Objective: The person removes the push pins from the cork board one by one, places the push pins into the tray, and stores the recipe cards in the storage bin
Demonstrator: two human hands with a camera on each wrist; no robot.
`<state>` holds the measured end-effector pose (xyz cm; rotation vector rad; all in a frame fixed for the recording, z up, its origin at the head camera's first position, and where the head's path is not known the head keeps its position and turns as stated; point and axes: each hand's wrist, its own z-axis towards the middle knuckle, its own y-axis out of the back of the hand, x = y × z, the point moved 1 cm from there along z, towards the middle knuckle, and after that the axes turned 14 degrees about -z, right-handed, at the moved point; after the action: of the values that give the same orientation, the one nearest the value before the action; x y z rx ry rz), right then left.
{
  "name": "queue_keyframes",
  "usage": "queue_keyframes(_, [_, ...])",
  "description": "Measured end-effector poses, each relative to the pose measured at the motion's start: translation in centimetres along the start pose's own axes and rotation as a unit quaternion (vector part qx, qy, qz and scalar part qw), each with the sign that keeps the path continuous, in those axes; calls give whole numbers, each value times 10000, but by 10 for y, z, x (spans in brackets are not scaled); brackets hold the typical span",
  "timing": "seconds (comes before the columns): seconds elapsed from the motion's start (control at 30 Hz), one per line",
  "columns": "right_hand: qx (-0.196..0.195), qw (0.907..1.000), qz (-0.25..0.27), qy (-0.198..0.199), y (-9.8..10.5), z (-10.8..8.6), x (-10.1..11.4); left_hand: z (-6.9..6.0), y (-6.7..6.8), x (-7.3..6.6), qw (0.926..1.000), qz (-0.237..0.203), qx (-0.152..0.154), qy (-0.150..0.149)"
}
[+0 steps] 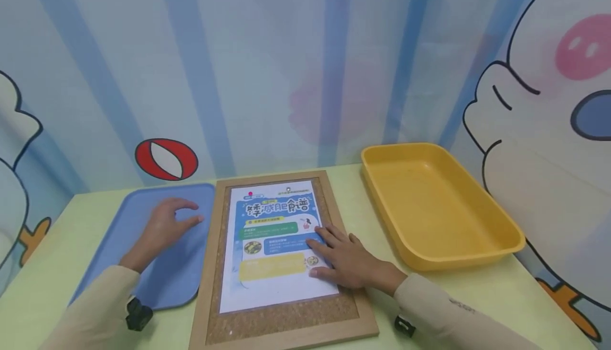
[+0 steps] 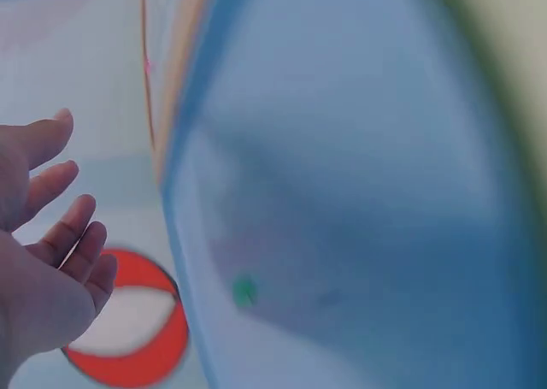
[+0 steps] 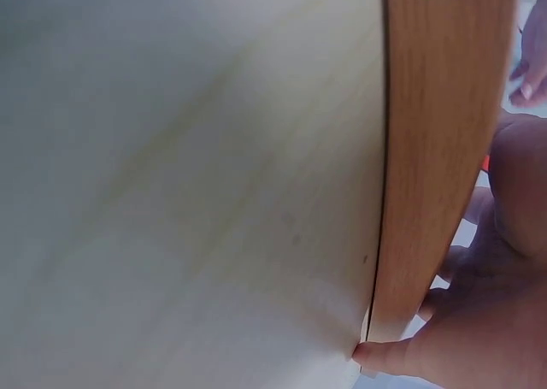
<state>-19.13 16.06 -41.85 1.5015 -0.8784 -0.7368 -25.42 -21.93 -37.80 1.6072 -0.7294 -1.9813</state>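
A printed sheet (image 1: 272,257) is laid on a framed corkboard (image 1: 281,321), its long axis running near to far; a pink pin (image 1: 250,194) is seen towards its far left corner. The sheet's right edge is partly covered by the right hand (image 1: 343,260), fingers spread, so this hand is the nearer. The left hand (image 1: 164,225) is held left of the sheet, above a blue tray (image 1: 181,281), thumb and fingers parted; nothing is seen between them.
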Motion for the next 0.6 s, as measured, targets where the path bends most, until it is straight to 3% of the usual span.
queue_keyframes(0.1, [14,10000,-20,10,0,0,-1,11,-16,-20,9997,-182,153,40])
queue_keyframes(0.2, [34,10000,-20,53,0,4,1,22,-29,-32,9989,-357,255,135])
queue_keyframes(0.6, [22,9996,-108,243,2,13,12,58,-79,-54,9962,-673,381,404])
